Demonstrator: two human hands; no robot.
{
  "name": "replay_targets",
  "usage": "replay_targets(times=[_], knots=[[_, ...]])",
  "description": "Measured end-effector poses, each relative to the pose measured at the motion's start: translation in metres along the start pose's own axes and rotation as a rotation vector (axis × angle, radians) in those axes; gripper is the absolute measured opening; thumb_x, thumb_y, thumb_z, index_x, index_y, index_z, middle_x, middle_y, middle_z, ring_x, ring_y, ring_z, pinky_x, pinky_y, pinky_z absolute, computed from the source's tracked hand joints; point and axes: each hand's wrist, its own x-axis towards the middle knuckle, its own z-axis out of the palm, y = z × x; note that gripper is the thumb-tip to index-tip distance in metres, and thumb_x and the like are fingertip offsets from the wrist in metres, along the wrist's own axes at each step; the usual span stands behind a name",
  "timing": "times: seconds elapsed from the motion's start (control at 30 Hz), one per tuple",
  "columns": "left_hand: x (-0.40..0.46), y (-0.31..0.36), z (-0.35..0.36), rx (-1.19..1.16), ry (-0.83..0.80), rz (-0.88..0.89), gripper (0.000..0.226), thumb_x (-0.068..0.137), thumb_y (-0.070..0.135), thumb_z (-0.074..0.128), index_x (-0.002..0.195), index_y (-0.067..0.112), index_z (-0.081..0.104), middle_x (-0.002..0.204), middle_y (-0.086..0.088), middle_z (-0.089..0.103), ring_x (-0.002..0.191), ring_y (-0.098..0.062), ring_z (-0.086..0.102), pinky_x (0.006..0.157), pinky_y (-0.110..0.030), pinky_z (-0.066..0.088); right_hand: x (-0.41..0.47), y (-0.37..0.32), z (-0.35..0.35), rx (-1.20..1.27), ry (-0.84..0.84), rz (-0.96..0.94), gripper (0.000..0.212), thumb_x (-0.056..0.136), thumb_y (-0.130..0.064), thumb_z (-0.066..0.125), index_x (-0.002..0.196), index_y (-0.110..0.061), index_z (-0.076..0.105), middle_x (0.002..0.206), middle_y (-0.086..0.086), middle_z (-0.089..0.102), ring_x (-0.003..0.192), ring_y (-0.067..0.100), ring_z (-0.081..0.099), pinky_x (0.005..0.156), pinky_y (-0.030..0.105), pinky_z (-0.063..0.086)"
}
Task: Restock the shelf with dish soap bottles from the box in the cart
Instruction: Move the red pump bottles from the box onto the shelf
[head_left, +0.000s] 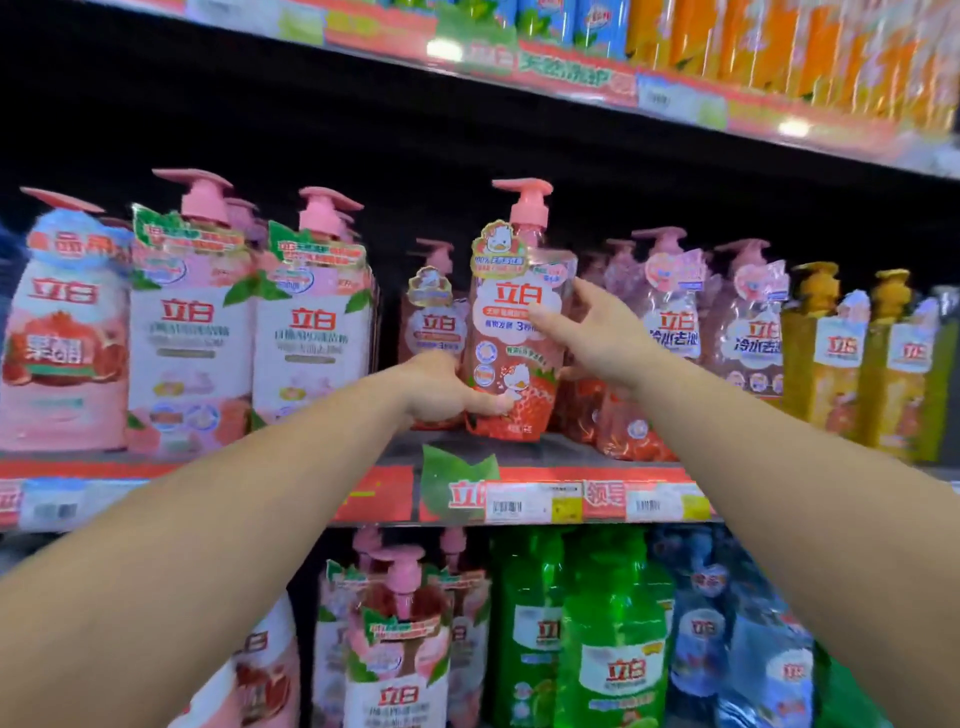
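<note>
Dish soap bottle (511, 332): a translucent red pump bottle with a pink pump head, a white cloud-shaped label bearing red characters, a duck-shaped tag at the neck, and a duck and strawberry printed low on the front. It stands slightly tilted at the front edge of the middle shelf (400, 451), in a gap between the pink-and-white bottles (249, 332) to the left and the row of like red bottles (691, 332) to the right. The left hand (441, 389) grips the bottle's lower left side, thumb laid across the front near the base; its fingers pass behind the bottle and are hidden. The right hand (592, 332) holds the upper right side, thumb on the label and fingers curved round the edge. A second bottle of the same kind (431, 317) stands just behind and to the left, its lower part covered by the left hand. Yellow bottles (852, 364) occupy the right end of the shelf. Price tags (535, 501) run along the shelf's front edge; their print is too small to read. The upper shelf (571, 78) is blurred, and its blue and orange goods are cut off by the top edge. The lower shelf carries pink, green (608, 639) and blue bottles, cut off below. Neither box nor cart can be made out.
</note>
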Motion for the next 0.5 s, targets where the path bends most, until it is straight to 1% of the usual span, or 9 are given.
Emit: replay_targets(times=[0.07, 0.13, 0.23, 0.33, 0.37, 0.4, 0.43, 0.47, 0.5], knots=[[0.013, -0.012, 0.001, 0.038, -0.023, -0.009, 0.048, 0.073, 0.035, 0.084, 0.112, 0.012, 0.069, 0.107, 0.002, 0.072, 0.086, -0.011, 0.066, 0.08, -0.025, 0.052, 0.006, 0.016, 0.006, -0.019, -0.019, 0.053, 0.032, 0.091, -0.031, 0.065, 0.12, -0.026, 0.053, 0.112, -0.007, 0.066, 0.093, 0.012, 0.067, 0.059, 0.028, 0.057], [0.024, -0.022, 0.004, 0.065, -0.046, -0.024, 0.046, 0.074, 0.035, 0.083, 0.11, 0.011, 0.068, 0.104, 0.0, 0.072, 0.073, -0.008, 0.062, 0.066, -0.021, 0.048, 0.012, 0.029, 0.009, -0.021, -0.048, 0.102, 0.034, 0.093, -0.031, 0.063, 0.124, -0.028, 0.051, 0.115, -0.007, 0.066, 0.098, 0.014, 0.067, 0.068, 0.035, 0.059], [0.037, -0.032, 0.008, 0.092, -0.057, -0.036, 0.044, 0.075, 0.038, 0.082, 0.108, 0.012, 0.066, 0.097, -0.001, 0.072, 0.07, -0.013, 0.062, 0.061, -0.023, 0.049, 0.021, 0.039, 0.011, -0.009, -0.051, 0.108, 0.04, 0.093, -0.028, 0.063, 0.129, -0.033, 0.046, 0.118, -0.006, 0.065, 0.103, 0.016, 0.066, 0.074, 0.037, 0.059], [0.047, -0.033, 0.008, 0.128, -0.064, -0.054, 0.046, 0.075, 0.041, 0.081, 0.104, 0.01, 0.067, 0.092, -0.01, 0.074, 0.069, -0.021, 0.063, 0.06, -0.025, 0.049, 0.027, 0.048, 0.015, -0.123, -0.065, 0.063, 0.072, 0.076, -0.026, 0.081, 0.136, -0.031, 0.04, 0.121, -0.007, 0.065, 0.109, 0.015, 0.064, 0.089, 0.041, 0.056], [0.049, -0.033, 0.009, 0.148, -0.057, -0.062, 0.049, 0.073, 0.043, 0.082, 0.104, 0.009, 0.067, 0.091, -0.013, 0.074, 0.068, -0.022, 0.063, 0.061, -0.027, 0.049, 0.028, 0.05, 0.018, -0.178, -0.063, 0.064, 0.083, 0.071, -0.026, 0.085, 0.137, -0.029, 0.036, 0.123, -0.007, 0.063, 0.112, 0.016, 0.062, 0.09, 0.041, 0.056], [0.051, -0.033, 0.01, 0.167, -0.045, -0.066, 0.05, 0.072, 0.045, 0.082, 0.104, 0.009, 0.067, 0.088, -0.013, 0.074, 0.065, -0.022, 0.062, 0.061, -0.028, 0.049, 0.028, 0.051, 0.02, -0.234, -0.058, 0.102, 0.089, 0.068, -0.026, 0.087, 0.138, -0.029, 0.032, 0.124, -0.007, 0.06, 0.112, 0.018, 0.061, 0.084, 0.042, 0.057], [0.053, -0.033, 0.011, 0.184, -0.031, -0.072, 0.05, 0.072, 0.045, 0.082, 0.103, 0.008, 0.067, 0.083, -0.013, 0.073, 0.063, -0.021, 0.061, 0.06, -0.027, 0.048, 0.027, 0.051, 0.022, -0.292, -0.054, 0.169, 0.091, 0.068, -0.029, 0.087, 0.138, -0.029, 0.029, 0.124, -0.006, 0.058, 0.108, 0.021, 0.061, 0.073, 0.041, 0.059], [0.055, -0.032, 0.012, 0.196, -0.016, -0.073, 0.05, 0.072, 0.045, 0.082, 0.101, 0.008, 0.067, 0.08, -0.011, 0.072, 0.062, -0.02, 0.061, 0.06, -0.027, 0.049, 0.026, 0.052, 0.025, -0.353, -0.059, 0.251, 0.092, 0.068, -0.032, 0.087, 0.137, -0.028, 0.027, 0.122, -0.002, 0.057, 0.1, 0.024, 0.064, 0.063, 0.039, 0.059], [0.056, -0.032, 0.013, 0.21, -0.003, -0.072, 0.05, 0.072, 0.045, 0.082, 0.1, 0.007, 0.067, 0.077, -0.01, 0.072, 0.062, -0.02, 0.062, 0.06, -0.027, 0.05, 0.024, 0.052, 0.027, -0.402, -0.071, 0.328, 0.09, 0.069, -0.035, 0.085, 0.135, -0.026, 0.026, 0.119, 0.003, 0.057, 0.089, 0.026, 0.067, 0.056, 0.038, 0.058]])
